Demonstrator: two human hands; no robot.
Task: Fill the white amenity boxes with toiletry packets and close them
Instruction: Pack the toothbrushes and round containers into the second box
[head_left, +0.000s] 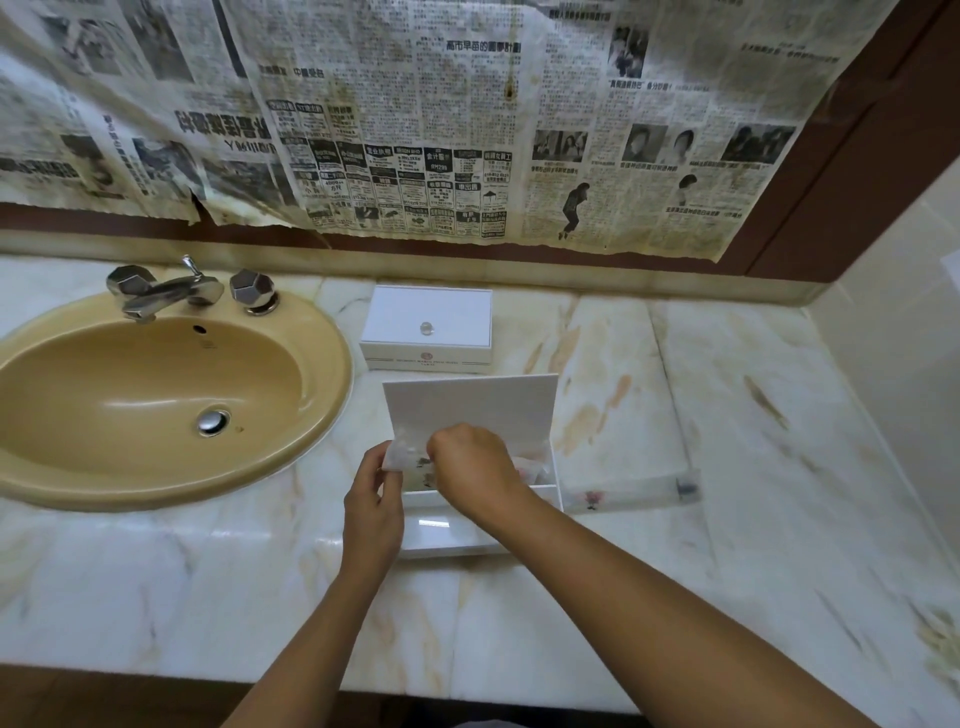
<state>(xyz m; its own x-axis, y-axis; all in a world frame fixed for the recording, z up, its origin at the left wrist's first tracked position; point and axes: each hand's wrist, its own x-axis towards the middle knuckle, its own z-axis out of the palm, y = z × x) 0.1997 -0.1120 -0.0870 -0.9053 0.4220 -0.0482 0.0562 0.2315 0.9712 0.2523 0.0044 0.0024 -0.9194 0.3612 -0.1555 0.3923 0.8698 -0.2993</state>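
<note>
An open white amenity box (447, 530) stands on the marble counter with its lid (483, 405) raised upright at the back. Both hands are over its left rear part. My left hand (371, 512) pinches the left edge of a translucent toiletry packet (402, 457), and my right hand (475, 470) grips the same packet from above, hiding most of it. More packets (535, 470) show inside the box behind my right hand. A second white box (427, 327), closed, with a clear knob on its lid, sits behind the open one. A long clear packet (631, 491) lies on the counter to the right.
A tan oval sink (156, 400) with chrome taps (171, 291) fills the left of the marble counter (753, 415). Newspaper (415, 119) covers the wall above. A side wall closes the right end. The counter's front edge runs below my forearms.
</note>
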